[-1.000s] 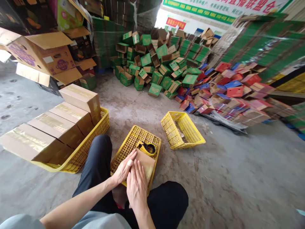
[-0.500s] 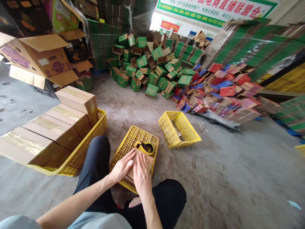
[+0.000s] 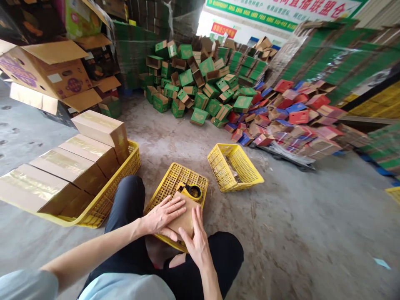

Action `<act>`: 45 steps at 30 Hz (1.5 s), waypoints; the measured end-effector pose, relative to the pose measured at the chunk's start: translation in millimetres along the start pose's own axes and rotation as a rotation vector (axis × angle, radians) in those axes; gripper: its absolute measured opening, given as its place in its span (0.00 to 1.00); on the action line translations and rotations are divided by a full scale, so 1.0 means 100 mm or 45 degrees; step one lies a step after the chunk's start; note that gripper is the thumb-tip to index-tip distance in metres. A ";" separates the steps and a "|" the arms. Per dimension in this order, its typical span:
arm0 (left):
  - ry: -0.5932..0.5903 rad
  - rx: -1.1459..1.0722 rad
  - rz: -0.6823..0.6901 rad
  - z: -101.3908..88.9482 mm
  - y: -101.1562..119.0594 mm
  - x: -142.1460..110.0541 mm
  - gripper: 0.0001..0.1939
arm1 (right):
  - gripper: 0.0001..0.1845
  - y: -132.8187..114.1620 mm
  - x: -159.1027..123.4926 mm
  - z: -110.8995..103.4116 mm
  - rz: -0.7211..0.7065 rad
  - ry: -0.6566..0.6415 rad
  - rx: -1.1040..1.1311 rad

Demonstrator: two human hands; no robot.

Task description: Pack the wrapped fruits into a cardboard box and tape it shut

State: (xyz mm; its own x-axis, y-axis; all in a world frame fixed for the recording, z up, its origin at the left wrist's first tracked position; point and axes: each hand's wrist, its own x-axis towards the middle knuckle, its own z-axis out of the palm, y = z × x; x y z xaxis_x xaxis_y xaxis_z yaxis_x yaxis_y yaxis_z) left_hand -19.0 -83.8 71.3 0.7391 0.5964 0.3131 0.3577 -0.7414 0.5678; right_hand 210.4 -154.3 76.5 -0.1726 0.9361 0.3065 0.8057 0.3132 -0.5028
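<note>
A small brown cardboard box [image 3: 186, 211] rests on an upturned yellow plastic crate [image 3: 162, 180] between my knees. My left hand [image 3: 163, 216] lies across the box's left side and top, palm down, fingers stretched out. At the box's right edge is my right hand [image 3: 197, 235], its fingers extended along the side and its thumb spread toward the near edge. Just beyond the box, a yellow and black tape dispenser [image 3: 194, 191] sits on the crate. The underside of the box is hidden.
To my left, a long yellow crate [image 3: 93, 214] holds several taped cardboard boxes [image 3: 51, 183]. Another yellow crate [image 3: 234, 168] stands ahead on the right. Farther off are heaps of green boxes [image 3: 200, 116] and red and blue boxes [image 3: 298, 117], plus stacked cartons [image 3: 67, 77] at left.
My hands have moved apart from the middle of the box. The left now lies flat over its left part; the right has slid to its right edge, uncovering the top.
</note>
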 end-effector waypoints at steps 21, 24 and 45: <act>0.136 0.042 -0.011 0.22 0.20 -0.28 0.34 | 0.40 -0.31 -0.40 0.21 -0.030 0.242 -0.327; 0.158 0.001 -0.028 0.20 0.23 -0.37 0.31 | 0.36 -0.30 -0.45 0.24 -0.058 0.261 -0.335; 0.240 -0.124 -0.155 0.23 0.00 -0.42 0.47 | 0.30 -0.49 0.41 0.35 -0.141 -0.030 -0.385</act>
State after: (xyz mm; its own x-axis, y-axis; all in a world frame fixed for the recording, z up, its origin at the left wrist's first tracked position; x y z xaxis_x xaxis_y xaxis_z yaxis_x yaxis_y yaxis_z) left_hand -37.1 -116.3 41.1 0.5708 0.7335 0.3690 0.3744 -0.6325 0.6781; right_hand 143.7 -125.3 85.4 -0.2786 0.9036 0.3254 0.9126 0.3546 -0.2035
